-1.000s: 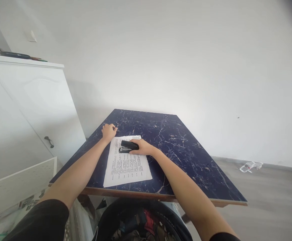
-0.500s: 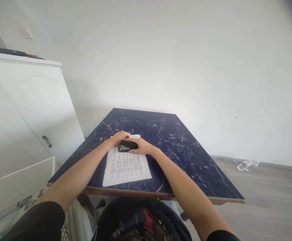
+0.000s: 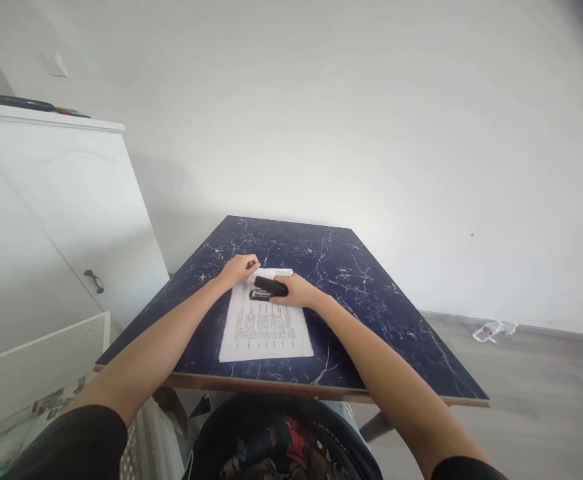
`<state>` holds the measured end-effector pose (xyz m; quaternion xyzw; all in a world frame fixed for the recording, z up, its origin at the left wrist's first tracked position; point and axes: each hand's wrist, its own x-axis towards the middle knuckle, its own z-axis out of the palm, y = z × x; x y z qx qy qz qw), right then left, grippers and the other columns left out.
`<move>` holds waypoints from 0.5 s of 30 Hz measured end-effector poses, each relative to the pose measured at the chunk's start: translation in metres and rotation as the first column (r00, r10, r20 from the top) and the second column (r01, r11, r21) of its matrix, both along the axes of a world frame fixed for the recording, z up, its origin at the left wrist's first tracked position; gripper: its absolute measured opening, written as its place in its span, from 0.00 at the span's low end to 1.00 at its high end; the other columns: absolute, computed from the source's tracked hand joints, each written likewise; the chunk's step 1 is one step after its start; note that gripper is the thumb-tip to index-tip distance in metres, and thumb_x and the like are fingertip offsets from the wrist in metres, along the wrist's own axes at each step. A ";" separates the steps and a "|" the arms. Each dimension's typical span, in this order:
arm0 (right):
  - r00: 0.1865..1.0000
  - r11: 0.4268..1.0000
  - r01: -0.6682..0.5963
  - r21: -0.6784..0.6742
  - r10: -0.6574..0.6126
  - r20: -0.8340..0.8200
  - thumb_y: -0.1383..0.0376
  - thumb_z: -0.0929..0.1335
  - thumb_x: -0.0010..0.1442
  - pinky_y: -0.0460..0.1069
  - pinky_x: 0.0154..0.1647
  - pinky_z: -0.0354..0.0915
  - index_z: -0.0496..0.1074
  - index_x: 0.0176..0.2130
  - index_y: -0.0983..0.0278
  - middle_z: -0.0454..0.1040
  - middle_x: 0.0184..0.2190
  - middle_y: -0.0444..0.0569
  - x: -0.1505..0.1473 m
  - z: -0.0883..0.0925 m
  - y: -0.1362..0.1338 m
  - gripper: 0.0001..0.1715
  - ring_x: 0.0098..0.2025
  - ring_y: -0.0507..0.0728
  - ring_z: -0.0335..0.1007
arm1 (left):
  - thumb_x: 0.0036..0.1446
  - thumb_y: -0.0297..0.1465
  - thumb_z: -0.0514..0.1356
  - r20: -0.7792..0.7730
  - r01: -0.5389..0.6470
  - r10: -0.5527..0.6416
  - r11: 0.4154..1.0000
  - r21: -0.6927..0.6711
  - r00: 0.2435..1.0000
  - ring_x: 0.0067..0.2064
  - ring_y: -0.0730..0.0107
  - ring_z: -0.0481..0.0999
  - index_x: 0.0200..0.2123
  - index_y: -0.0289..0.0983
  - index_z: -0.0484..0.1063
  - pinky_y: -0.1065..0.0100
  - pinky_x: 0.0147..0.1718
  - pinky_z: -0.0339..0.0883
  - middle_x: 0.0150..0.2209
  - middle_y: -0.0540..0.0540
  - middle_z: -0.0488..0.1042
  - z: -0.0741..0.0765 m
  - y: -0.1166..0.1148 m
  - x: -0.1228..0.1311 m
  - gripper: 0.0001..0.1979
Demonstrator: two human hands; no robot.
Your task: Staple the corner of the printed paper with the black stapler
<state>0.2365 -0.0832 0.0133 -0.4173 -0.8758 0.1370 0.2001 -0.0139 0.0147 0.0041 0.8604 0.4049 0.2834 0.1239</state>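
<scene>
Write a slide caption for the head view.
Right hand grips black stapler on printed white paper sheet; left hand at its far corner.

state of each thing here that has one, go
paper, flat on the table, print up
stapler, lying on paper's far end; jaw unclear
right hand, closed on stapler
left hand, curled at paper's far left corner; pinching it or not unclear
cabinet door, shut
bottle, on its side on the floor

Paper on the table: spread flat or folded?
Spread flat: the paper lies printed side up on the table, near edges straight; the stapler sits on its far end.
</scene>
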 end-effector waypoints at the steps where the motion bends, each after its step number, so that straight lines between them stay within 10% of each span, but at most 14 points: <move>1: 1.000 1.000 0.026 0.002 -0.026 0.005 0.53 0.75 0.59 0.49 0.30 0.58 0.74 0.36 0.61 0.75 0.28 0.44 0.013 0.000 -0.002 0.15 0.29 0.55 0.69 | 0.65 0.41 0.56 0.023 0.014 -0.014 1.000 -0.005 1.000 0.31 0.65 0.74 0.37 0.40 0.74 0.67 0.32 0.60 0.30 0.49 0.77 -0.001 0.000 0.001 0.12; 8: 0.981 0.980 0.195 -0.041 -0.196 -0.007 0.52 0.73 0.61 0.49 0.29 0.61 0.77 0.42 0.61 0.80 0.32 0.47 0.098 -0.004 -0.024 0.17 0.29 0.56 0.73 | 0.67 0.38 0.57 0.002 0.122 -0.122 0.993 0.009 0.993 0.39 0.60 0.76 0.41 0.40 0.75 0.62 0.41 0.67 0.36 0.45 0.79 -0.005 -0.006 0.012 0.10; 15: 0.976 0.976 0.213 -0.039 -0.214 -0.039 0.51 0.73 0.61 0.50 0.31 0.66 0.78 0.46 0.61 0.81 0.35 0.50 0.102 -0.009 -0.026 0.20 0.31 0.58 0.76 | 0.70 0.37 0.55 -0.100 0.243 -0.231 0.960 0.140 0.968 0.49 0.55 0.72 0.45 0.39 0.77 0.54 0.53 0.66 0.47 0.40 0.76 -0.011 -0.023 0.038 0.12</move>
